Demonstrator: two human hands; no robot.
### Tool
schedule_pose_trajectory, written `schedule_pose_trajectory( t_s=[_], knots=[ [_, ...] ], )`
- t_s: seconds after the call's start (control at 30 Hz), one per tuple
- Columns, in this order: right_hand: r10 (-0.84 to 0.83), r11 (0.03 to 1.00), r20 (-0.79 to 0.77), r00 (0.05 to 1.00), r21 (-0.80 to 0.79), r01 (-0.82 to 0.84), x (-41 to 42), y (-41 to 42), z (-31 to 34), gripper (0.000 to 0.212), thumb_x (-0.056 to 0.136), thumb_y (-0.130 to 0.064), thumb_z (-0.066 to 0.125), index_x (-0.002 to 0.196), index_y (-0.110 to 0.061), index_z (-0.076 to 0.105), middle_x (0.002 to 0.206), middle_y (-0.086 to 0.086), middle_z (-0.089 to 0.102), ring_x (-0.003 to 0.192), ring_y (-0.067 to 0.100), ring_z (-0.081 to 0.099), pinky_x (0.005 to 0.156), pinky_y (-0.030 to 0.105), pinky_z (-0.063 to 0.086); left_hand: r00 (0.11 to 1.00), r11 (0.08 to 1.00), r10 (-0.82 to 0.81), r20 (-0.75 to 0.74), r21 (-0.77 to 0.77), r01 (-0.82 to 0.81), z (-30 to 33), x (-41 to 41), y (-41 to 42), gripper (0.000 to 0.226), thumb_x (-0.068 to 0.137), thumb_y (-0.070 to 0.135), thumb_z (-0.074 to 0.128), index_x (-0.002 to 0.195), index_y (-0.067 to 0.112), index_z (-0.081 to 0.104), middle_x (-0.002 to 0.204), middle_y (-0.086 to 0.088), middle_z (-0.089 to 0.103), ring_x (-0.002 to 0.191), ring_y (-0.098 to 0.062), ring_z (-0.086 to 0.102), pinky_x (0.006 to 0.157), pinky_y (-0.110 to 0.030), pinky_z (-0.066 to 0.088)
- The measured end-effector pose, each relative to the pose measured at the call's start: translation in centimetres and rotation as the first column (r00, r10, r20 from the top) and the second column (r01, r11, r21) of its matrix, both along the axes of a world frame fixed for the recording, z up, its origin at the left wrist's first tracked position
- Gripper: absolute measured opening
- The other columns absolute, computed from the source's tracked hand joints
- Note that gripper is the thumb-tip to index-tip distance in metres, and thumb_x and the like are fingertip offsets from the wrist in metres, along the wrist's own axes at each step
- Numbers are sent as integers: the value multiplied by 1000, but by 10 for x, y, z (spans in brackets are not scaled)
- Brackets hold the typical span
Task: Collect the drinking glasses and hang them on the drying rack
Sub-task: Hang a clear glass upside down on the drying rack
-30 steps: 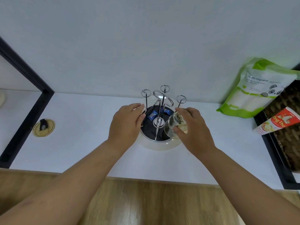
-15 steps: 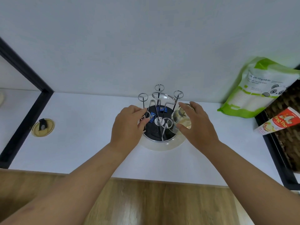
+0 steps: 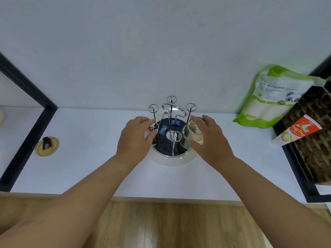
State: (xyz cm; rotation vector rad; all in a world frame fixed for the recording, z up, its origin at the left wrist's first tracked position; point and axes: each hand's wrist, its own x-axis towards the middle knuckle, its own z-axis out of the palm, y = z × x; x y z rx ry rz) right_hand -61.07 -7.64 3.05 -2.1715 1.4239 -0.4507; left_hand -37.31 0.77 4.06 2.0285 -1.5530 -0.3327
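Observation:
The drying rack (image 3: 172, 162) stands at the middle of the white counter: a round base with a black tray and several chrome pegs topped with rings. My left hand (image 3: 136, 140) grips the rack at its left side, fingers around a low peg. My right hand (image 3: 211, 140) holds a clear drinking glass (image 3: 191, 135) tilted against the rack's right side, beside the right peg. Thumb and fingers pinch the glass. I cannot tell whether the glass sits over a peg.
Two blue candy wrappers (image 3: 163, 130) lie in the rack's tray. A green and white pouch (image 3: 272, 99) leans on the wall at the right, next to a woven basket (image 3: 315, 140) and a red package (image 3: 297, 132). A round yellow lid (image 3: 47, 146) lies far left by a black frame (image 3: 26, 131).
My right hand has carried the glass from the rack's front right round to its right side, further back. My left hand has stayed on the rack's left side.

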Motion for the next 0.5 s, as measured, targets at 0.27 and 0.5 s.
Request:
schedule_pose_trajectory(
  t_s=[0.27, 0.5],
  knots=[
    [28, 1000, -35, 999, -2, -28, -7, 14, 30, 89, 89, -41, 78, 163, -40, 28, 172, 2, 19, 157, 22, 14, 114, 45, 37, 997, 998, -49, 62, -24, 51, 43, 4, 9, 38, 101, 32, 61, 137, 23, 63, 139, 7, 57, 132, -17, 43, 107, -37, 39],
    [50, 988, -16, 999, -144, -52, -33, 24, 132, 87, 92, -34, 77, 164, -36, 28, 172, 9, 21, 159, 27, 14, 121, 44, 29, 993, 992, -103, 63, -67, 107, 142, -15, 13, 43, 102, 37, 57, 144, 27, 56, 147, 9, 52, 139, -11, 35, 107, -26, 30]
  ],
)
